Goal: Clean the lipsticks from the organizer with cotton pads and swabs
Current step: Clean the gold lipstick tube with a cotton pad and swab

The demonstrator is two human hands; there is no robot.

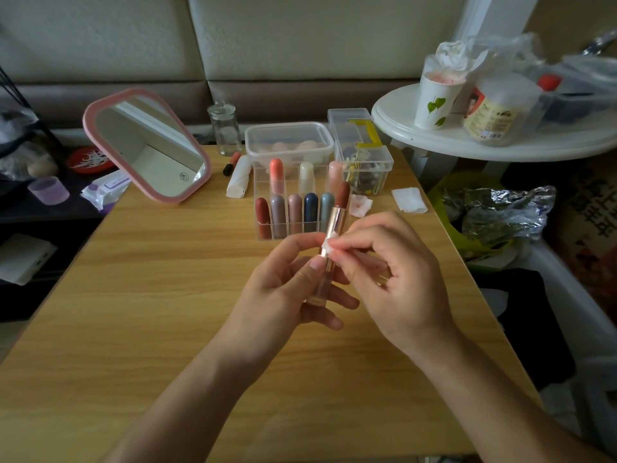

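— Lipstick in hand: which one, and where?
— An uncapped lipstick with a rose-gold metal tube and a brownish-red bullet [338,215]. It stands almost upright just right of the frame's centre, and its tip overlaps the right end of the clear acrylic organizer [287,236] behind it
— Who grips it?
— The left hand [283,289] holds the lower tube, with the thumb on the front and the fingers curled behind. The right hand [394,275] pinches a small white piece of cotton pad [329,243] between thumb and forefinger and presses it on the gold part of the tube, just above the left thumb
— And the organizer itself?
— It sits on the light wooden table [150,295], above centre. The front row of capped lipsticks [295,212] runs red, mauve, dusty pink, dark blue and grey-blue. Three taller pale ones [277,175] stand behind them: coral, cream and soft pink
— Any other pads?
— A crumpled pad with pink stains [360,205] lies just right of the organizer. A clean folded white pad [409,200] lies farther right, near the table's edge
— What else is there?
— A pink-framed tilted mirror [150,152] stands at upper left, with a lidded glass jar [225,128] to its right. A clear plastic lidded box [288,138] sits behind the organizer. At upper right, a white round side table [434,142] carries a paper cup printed with green leaves [437,101]
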